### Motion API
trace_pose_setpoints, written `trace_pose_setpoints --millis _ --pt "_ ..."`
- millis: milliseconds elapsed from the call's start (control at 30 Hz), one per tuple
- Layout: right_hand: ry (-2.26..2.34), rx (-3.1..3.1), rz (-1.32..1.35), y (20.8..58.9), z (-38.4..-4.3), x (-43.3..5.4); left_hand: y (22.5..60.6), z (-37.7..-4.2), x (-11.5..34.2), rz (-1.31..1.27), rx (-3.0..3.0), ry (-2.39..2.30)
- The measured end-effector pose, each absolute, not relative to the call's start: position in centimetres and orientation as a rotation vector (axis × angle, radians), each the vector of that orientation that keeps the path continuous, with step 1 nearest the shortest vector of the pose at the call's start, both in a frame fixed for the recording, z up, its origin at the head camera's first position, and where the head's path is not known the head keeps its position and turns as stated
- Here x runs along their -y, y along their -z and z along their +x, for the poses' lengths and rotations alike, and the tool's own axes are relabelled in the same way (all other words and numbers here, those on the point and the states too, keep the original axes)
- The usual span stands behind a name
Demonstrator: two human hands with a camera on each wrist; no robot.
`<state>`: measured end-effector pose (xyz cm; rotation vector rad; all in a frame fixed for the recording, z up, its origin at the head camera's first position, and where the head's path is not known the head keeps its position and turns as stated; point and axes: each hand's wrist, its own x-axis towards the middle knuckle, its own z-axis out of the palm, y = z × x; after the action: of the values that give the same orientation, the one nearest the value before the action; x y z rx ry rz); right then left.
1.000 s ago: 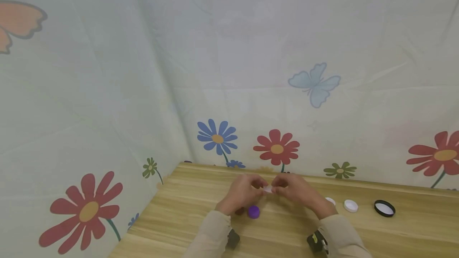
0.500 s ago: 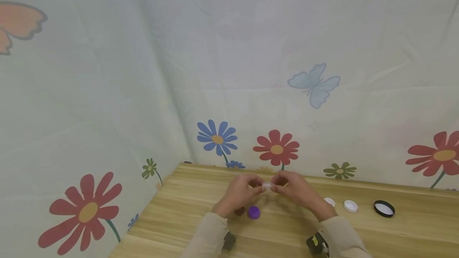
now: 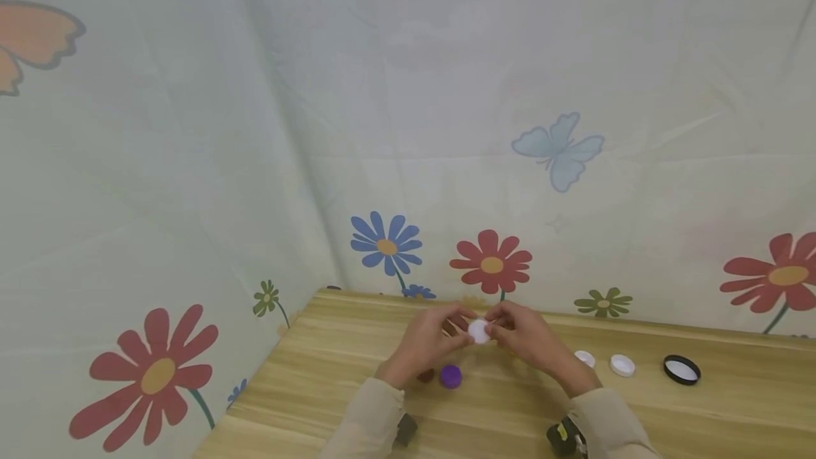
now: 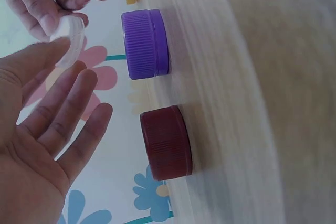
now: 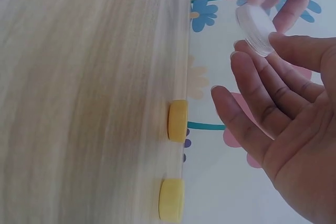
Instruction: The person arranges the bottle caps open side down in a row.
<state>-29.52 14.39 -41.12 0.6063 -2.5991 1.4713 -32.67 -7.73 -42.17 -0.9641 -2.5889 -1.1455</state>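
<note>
Both hands pinch a white ridged bottle cap (image 3: 479, 331) between them, raised above the wooden table. My left hand (image 3: 422, 347) grips its left edge with thumb and fingertips, and my right hand (image 3: 530, 338) grips the right edge. In the left wrist view the cap (image 4: 77, 38) is tilted on edge, and the remaining fingers are spread. The right wrist view shows its flat face and ridged side. Below my left hand, a purple cap (image 4: 144, 44) and a dark red cap (image 4: 167, 142) lie on the table; the red one is partly hidden in the head view.
Two white caps, one (image 3: 622, 365) fully visible, and a black-rimmed lid (image 3: 681, 370) lie to the right. Two yellow caps (image 5: 178, 121) stand on the table in the right wrist view. A flowered cloth (image 3: 408, 161) hangs behind the table (image 3: 491, 416).
The white cap has tilted from nearly edge-on to showing its flat round face to the head camera. The hands have barely shifted, and the caps on the table stay put.
</note>
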Motion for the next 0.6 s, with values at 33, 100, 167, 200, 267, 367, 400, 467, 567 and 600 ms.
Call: trace_pose_setpoints --millis 33,100,167,200,267,367,400,467,567,600 --pt "-1.478 2.596 0.609 41.15 -29.53 -14.42 42.13 -32.65 7.73 -0.967 2.593 1.149" --pt "-1.497 2.585 0.63 41.14 -29.46 -14.47 42.02 -32.58 7.73 -0.976 2.597 1.146" --pt "-1.517 2.576 0.653 41.14 -29.46 -14.52 41.94 -32.52 7.73 -0.98 2.6 1.143" --pt "-1.526 2.574 0.661 41.12 -29.45 -14.54 41.9 -32.48 7.72 -0.98 2.602 1.14" --pt "-1.535 2.572 0.683 41.07 -29.37 -14.58 41.85 -32.41 7.72 -0.981 2.603 1.136" --pt "-1.525 2.573 0.723 41.11 -29.36 -14.73 41.83 -32.33 7.74 -0.98 2.607 1.131" --pt "-1.513 2.575 0.74 41.13 -29.37 -14.79 41.82 -32.3 7.74 -0.982 2.606 1.127" --pt "-1.48 2.579 0.775 41.18 -29.41 -14.92 41.82 -32.25 7.76 -0.98 2.61 1.124" --pt "-1.425 2.588 0.815 41.2 -29.41 -15.09 41.74 -32.15 7.79 -0.972 2.62 1.122" --pt "-1.409 2.592 0.823 41.18 -29.39 -15.13 41.72 -32.12 7.8 -0.969 2.622 1.123"
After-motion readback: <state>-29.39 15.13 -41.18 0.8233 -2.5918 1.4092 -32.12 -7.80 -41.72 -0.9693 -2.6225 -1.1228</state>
